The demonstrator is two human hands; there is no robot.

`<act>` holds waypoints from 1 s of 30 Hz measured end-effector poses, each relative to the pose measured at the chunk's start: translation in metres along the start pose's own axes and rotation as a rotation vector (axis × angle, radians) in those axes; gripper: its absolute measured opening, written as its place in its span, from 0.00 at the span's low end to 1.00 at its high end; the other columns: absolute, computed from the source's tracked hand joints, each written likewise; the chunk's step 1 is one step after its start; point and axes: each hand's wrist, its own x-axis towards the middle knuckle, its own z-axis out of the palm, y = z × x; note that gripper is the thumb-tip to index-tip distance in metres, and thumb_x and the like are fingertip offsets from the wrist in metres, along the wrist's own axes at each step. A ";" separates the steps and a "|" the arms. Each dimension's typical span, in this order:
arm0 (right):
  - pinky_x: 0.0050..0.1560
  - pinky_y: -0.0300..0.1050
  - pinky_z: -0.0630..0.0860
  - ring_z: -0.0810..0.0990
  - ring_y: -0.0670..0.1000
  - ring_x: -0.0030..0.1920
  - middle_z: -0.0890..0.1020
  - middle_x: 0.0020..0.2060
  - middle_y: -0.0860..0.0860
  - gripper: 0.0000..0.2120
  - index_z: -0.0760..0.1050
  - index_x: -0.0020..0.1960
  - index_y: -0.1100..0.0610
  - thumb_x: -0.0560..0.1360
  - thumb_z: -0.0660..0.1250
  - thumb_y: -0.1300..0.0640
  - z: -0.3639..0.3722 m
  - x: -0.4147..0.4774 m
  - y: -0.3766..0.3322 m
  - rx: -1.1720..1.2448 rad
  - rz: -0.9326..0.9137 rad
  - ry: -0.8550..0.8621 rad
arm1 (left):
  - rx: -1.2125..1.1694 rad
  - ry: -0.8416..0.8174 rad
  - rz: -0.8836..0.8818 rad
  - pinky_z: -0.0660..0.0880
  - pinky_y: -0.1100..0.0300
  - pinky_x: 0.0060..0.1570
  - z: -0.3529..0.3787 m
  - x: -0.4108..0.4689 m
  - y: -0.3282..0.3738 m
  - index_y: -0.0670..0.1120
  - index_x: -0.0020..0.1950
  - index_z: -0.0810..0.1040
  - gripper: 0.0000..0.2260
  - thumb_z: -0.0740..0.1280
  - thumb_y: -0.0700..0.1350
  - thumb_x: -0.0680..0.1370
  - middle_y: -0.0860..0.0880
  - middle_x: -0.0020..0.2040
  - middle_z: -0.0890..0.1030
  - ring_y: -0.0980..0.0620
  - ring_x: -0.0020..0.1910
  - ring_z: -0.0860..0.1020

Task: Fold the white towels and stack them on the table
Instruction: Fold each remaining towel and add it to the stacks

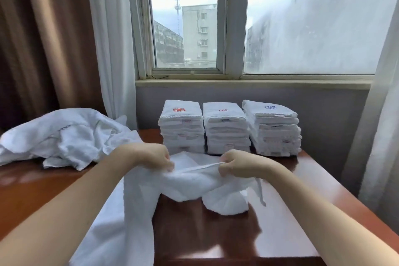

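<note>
We open out a towel, centre frame

At lower centre the towel (pixel 185 181) sags onto the worktop (pixel 216 233). Our left hand (pixel 155 155) and right hand (pixel 235 164) each pinch its upper hem, fingers curled. We should run both out to the corners and pull taut before folding. Behind: heap (pixel 64 136) at left, three stacks (pixel 226 127).

Left hand (pixel 151 155), right hand (pixel 237 164): fingertips curled under and buried in the held towel (pixel 187 183). Towel's lower end runs off the bottom edge. Both forearms cut by the frame. Unfolded towel pile (pixel 64 136) cut at the left edge. Small labels (pixel 187 121) on the folded stacks (pixel 226 131): print unreadable. Bases of the left and middle stacks hidden behind the held towel.
</note>
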 end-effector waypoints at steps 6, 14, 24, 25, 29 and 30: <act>0.41 0.42 0.75 0.79 0.46 0.37 0.83 0.38 0.46 0.15 0.82 0.44 0.46 0.75 0.65 0.36 0.011 -0.002 0.011 0.177 0.078 -0.339 | -0.078 -0.108 0.140 0.75 0.63 0.34 0.035 0.011 0.014 0.50 0.38 0.83 0.10 0.70 0.56 0.71 0.56 0.33 0.83 0.59 0.31 0.79; 0.56 0.49 0.79 0.81 0.53 0.55 0.84 0.53 0.48 0.14 0.81 0.55 0.53 0.75 0.60 0.56 0.041 0.018 0.054 -0.145 0.148 0.065 | 0.046 0.025 0.322 0.69 0.53 0.65 0.059 0.040 0.059 0.56 0.73 0.69 0.23 0.66 0.54 0.78 0.53 0.70 0.70 0.50 0.67 0.71; 0.55 0.46 0.79 0.79 0.52 0.57 0.77 0.63 0.48 0.30 0.73 0.68 0.49 0.66 0.65 0.58 -0.003 -0.027 0.107 -0.218 0.354 -0.108 | 0.004 0.008 0.435 0.74 0.53 0.59 0.066 0.052 0.129 0.56 0.67 0.76 0.19 0.61 0.61 0.79 0.56 0.66 0.76 0.52 0.61 0.76; 0.54 0.45 0.80 0.79 0.52 0.57 0.77 0.63 0.49 0.30 0.72 0.69 0.48 0.66 0.65 0.60 -0.009 -0.032 0.115 -0.235 0.395 -0.117 | -0.008 0.003 0.436 0.75 0.53 0.57 0.064 0.054 0.139 0.54 0.63 0.79 0.18 0.60 0.61 0.80 0.54 0.62 0.79 0.51 0.58 0.78; 0.57 0.48 0.77 0.79 0.56 0.57 0.81 0.55 0.50 0.18 0.79 0.58 0.52 0.71 0.61 0.60 -0.024 -0.040 0.144 -0.362 0.508 -0.017 | -0.127 -0.137 0.434 0.76 0.58 0.44 0.053 0.063 0.166 0.46 0.48 0.83 0.18 0.61 0.58 0.80 0.51 0.43 0.85 0.51 0.43 0.83; 0.52 0.47 0.77 0.79 0.56 0.54 0.81 0.51 0.50 0.15 0.80 0.54 0.53 0.72 0.60 0.59 -0.026 -0.041 0.149 -0.398 0.527 0.033 | -0.138 -0.151 0.444 0.76 0.59 0.44 0.051 0.066 0.171 0.47 0.47 0.84 0.17 0.62 0.57 0.79 0.53 0.41 0.85 0.54 0.40 0.82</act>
